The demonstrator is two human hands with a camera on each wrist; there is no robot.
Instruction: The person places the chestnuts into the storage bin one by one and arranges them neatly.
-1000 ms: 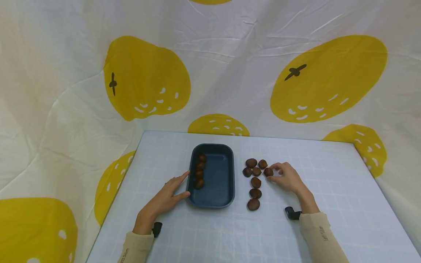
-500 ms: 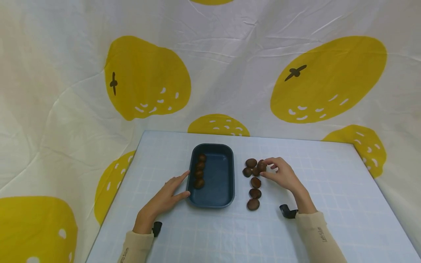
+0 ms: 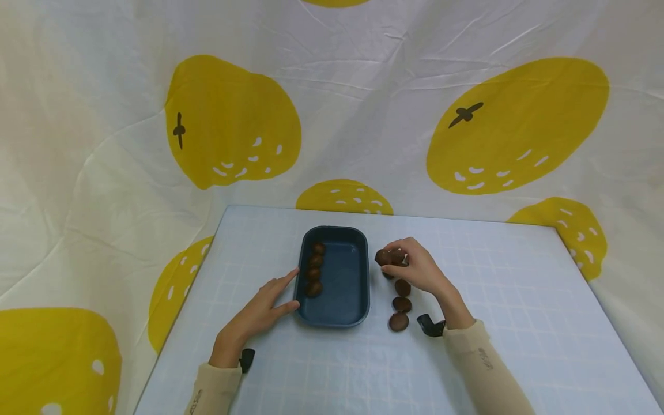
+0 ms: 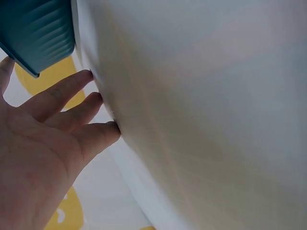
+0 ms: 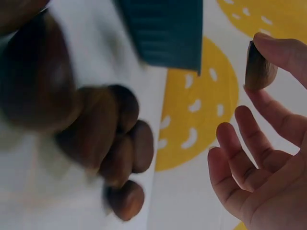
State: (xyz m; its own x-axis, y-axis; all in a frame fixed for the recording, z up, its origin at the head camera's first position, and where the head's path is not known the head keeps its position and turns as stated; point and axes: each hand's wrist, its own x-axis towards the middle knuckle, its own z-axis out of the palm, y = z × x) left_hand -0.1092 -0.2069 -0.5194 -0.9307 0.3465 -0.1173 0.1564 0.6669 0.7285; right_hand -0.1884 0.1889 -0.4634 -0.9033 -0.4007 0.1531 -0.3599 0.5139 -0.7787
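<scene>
Chestnut (image 5: pixel 262 71), flat-sided, round-backed, pinched in right grip (image 3: pixel 417 266); left grip (image 3: pixel 261 311) spread wide at ribbed, round-cornered tray (image 3: pixel 341 288).

One camera rides at head height, facing forward and down, far enough back to take in most of the table (image 3: pixel 493 282) and the printed cloth (image 3: pixel 363 127) behind. The left wrist camera sits close and low, tipped sideways, peering past the left hand (image 4: pixel 45 143) to the tray (image 4: pixel 45 36). The right wrist camera, also near and tipped, looks past chestnuts (image 5: pixel 93 127) and the right hand (image 5: pixel 273 184) toward that cloth. All three share the tray.
</scene>
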